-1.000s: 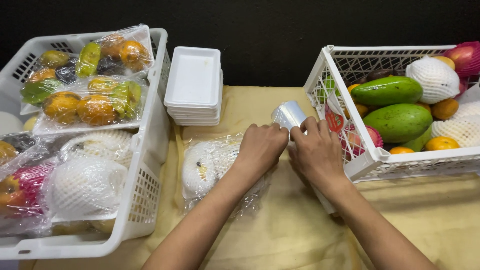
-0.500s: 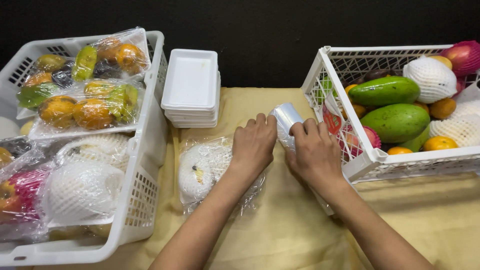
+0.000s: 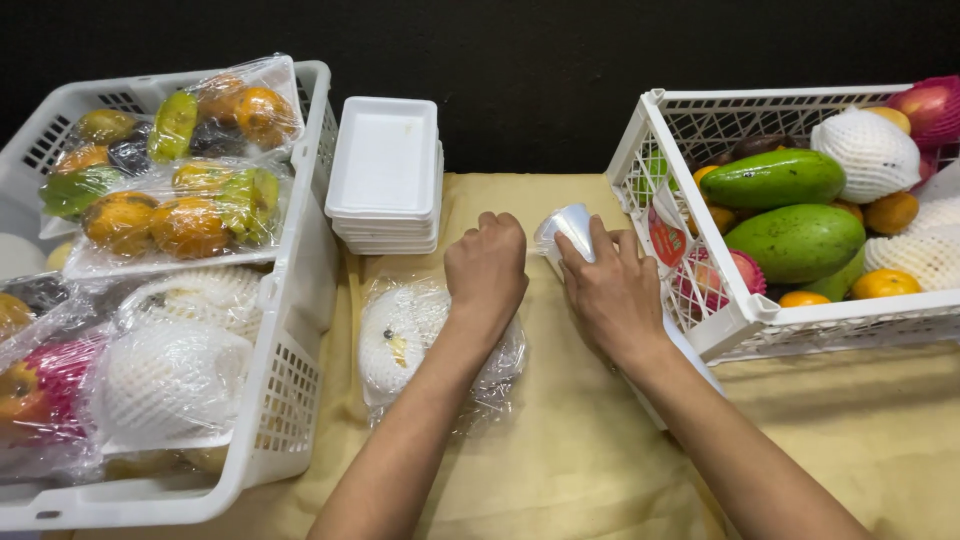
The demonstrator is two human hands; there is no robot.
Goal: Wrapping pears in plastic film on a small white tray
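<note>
Clear film on a roll lies on the yellow cloth, just left of the right crate. The right hand rests on it, fingers curled over the tube. The left hand is a closed fist, seemingly pinching film above the wrapped tray. Pulled unevenly, the film could bunch or tear, or the roll could twist towards the crate.

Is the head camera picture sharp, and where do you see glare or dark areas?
Head view: mostly sharp, evenly lit from above; glare on the film roll under the right hand and on the wrapped fruit packs; the left hand is slightly soft; background black; crate edges bend slightly.
</note>
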